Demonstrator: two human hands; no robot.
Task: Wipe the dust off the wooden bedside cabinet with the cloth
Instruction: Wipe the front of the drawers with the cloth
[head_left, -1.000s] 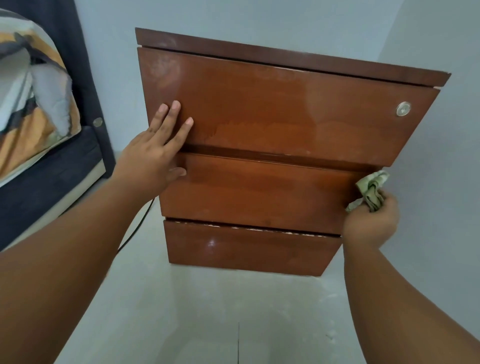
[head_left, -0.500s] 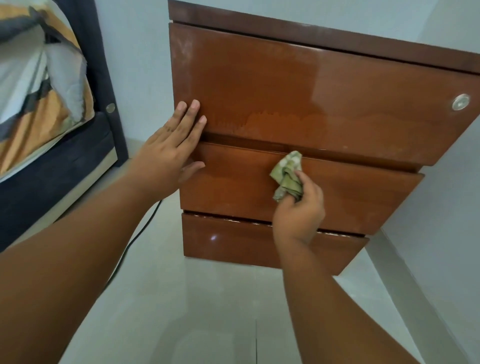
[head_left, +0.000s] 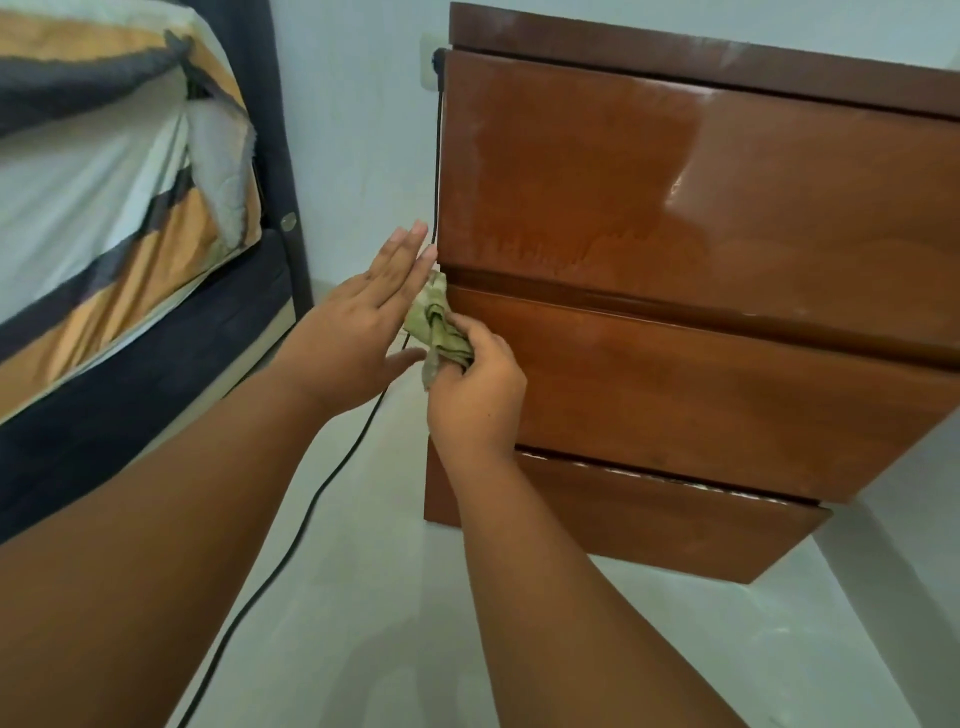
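Note:
The wooden bedside cabinet (head_left: 701, 291) fills the right half of the view, with three glossy brown drawer fronts. My right hand (head_left: 475, 395) is closed on a crumpled green cloth (head_left: 436, 325) and presses it against the left end of the middle drawer front. My left hand (head_left: 363, 322) is flat with fingers straight, just off the cabinet's left edge, touching the cloth from the left.
A black cable (head_left: 311, 504) runs from a wall socket (head_left: 434, 60) down the cabinet's left side and across the pale floor (head_left: 389, 623). A bed (head_left: 119, 218) with striped bedding and a dark frame stands at the left.
My right hand has swept the cloth leftward across the middle drawer, from its right end to its left end. My left hand has come off the drawer front to the cabinet's left edge.

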